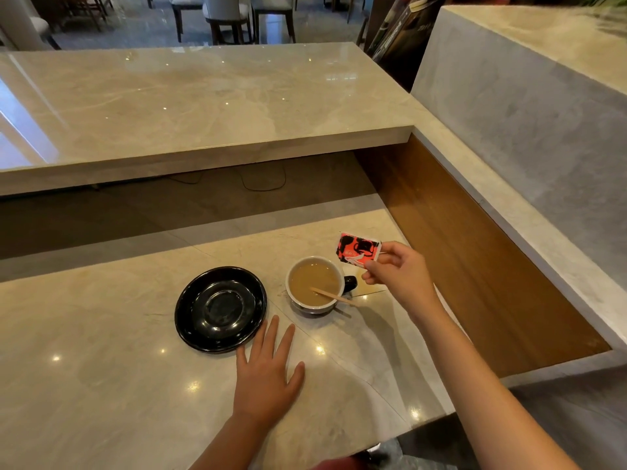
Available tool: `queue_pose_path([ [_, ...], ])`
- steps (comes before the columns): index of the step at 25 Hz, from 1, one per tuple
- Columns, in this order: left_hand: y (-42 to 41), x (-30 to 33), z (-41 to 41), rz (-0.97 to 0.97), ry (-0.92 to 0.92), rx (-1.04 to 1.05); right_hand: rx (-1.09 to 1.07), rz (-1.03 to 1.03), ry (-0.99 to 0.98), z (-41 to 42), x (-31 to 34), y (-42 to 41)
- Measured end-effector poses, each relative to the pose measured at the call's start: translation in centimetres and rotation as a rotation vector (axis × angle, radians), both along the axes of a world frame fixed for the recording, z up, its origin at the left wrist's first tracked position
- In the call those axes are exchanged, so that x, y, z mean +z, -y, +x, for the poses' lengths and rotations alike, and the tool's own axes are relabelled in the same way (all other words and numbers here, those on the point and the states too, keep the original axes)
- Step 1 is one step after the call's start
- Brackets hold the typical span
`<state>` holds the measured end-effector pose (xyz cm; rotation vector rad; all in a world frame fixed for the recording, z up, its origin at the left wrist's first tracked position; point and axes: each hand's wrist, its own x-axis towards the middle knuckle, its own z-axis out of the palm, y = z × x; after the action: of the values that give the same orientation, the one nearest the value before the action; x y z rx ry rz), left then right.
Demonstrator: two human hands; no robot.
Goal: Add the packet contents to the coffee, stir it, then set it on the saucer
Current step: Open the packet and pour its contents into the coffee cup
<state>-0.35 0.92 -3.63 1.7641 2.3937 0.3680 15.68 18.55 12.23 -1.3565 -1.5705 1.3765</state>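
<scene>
Our right hand pinched the red packet above the coffee cup, stirrer inside; left hand lay flat, fingers spread, on desk beside black saucer.

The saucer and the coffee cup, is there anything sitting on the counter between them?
No. In the head view only a bare strip of counter separates the saucer from the coffee cup; they don't touch.
</scene>
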Motion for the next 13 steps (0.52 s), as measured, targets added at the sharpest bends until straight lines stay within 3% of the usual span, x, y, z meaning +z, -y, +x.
queue_pose_path([
  [6,0.0,0.0,-0.1,-0.008,-0.007,-0.008,0.182,0.406,0.399,-2.6,0.8,-0.7],
  [13,-0.1,-0.1,-0.1,-0.017,-0.004,-0.001,0.333,0.590,0.557,-3.5,0.7,-1.3],
])
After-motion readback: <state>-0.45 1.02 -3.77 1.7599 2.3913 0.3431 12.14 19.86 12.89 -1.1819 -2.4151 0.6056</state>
